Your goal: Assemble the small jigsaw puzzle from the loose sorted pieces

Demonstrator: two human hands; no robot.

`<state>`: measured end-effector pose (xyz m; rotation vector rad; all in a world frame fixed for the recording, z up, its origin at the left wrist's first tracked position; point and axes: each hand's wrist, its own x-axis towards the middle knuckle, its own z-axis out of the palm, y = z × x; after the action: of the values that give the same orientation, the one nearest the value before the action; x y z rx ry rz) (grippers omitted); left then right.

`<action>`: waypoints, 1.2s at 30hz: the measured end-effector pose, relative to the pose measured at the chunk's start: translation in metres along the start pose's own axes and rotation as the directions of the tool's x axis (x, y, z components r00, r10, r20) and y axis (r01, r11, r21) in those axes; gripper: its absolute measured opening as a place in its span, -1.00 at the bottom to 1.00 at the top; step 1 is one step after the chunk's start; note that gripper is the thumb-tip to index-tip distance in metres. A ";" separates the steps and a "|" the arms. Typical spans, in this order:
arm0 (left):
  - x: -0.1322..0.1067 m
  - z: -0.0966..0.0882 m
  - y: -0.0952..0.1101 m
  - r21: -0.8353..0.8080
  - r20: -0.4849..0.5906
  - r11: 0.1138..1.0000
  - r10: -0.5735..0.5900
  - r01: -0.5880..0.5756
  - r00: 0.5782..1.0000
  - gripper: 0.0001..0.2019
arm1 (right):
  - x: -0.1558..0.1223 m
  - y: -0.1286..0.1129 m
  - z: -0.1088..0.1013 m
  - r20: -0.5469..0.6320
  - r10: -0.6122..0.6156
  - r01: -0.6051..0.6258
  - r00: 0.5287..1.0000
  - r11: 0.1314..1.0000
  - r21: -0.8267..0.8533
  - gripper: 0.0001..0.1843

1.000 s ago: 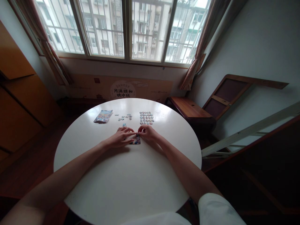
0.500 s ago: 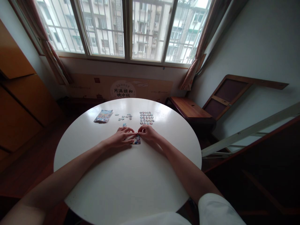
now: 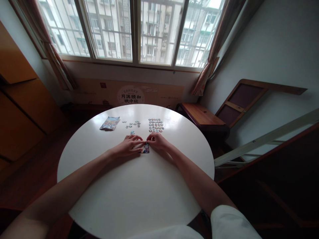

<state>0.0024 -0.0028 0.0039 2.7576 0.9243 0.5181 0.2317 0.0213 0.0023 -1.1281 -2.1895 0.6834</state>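
Both my hands meet at the middle of a round white table [image 3: 134, 192]. My left hand [image 3: 128, 146] lies over a small assembled patch of jigsaw puzzle [image 3: 145, 149], its fingers stretched across the patch and pressing on it. My right hand [image 3: 156, 140] is curled, its fingertips pinched at the patch's upper edge on something too small to make out. Beyond the hands lie a grid of loose puzzle pieces [image 3: 156, 125] and a smaller scatter of pieces [image 3: 133, 124]. One single piece [image 3: 132, 132] lies just past my left fingers.
A colourful puzzle packet [image 3: 109, 122] lies at the table's far left. A wooden bench [image 3: 203, 116] and a leaning board stand to the right. Wooden cabinets [image 3: 22, 109] line the left. A wide window fills the wall ahead.
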 end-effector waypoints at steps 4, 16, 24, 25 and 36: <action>0.000 0.000 0.000 0.002 -0.003 1.000 0.003 -0.003 1.000 -0.55 | 0.000 -0.001 0.000 -0.004 0.005 -0.005 1.000 1.000 0.015 -0.92; 0.000 -0.001 0.000 0.034 0.008 0.999 -0.006 0.005 1.000 -0.55 | 0.001 -0.005 -0.001 -0.002 0.019 -0.019 1.000 1.000 -0.006 -0.92; 0.001 0.000 0.001 0.068 -0.071 0.998 -0.002 0.007 0.997 -0.61 | 0.000 -0.004 -0.001 0.003 0.004 -0.004 1.000 1.000 0.001 -0.92; 0.001 0.000 0.000 0.070 -0.094 0.997 -0.008 0.014 0.996 -0.62 | 0.000 -0.004 -0.001 0.001 0.001 -0.001 1.000 1.000 -0.001 -0.92; 0.003 0.010 -0.021 0.158 -0.217 0.891 -0.389 0.425 0.895 -0.43 | 0.001 -0.004 0.002 -0.018 0.031 -0.031 0.999 1.000 0.001 -0.84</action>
<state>-0.0033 0.0151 -0.0109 2.5931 1.6375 0.6314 0.2280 0.0195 0.0038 -1.1658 -2.1603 0.6842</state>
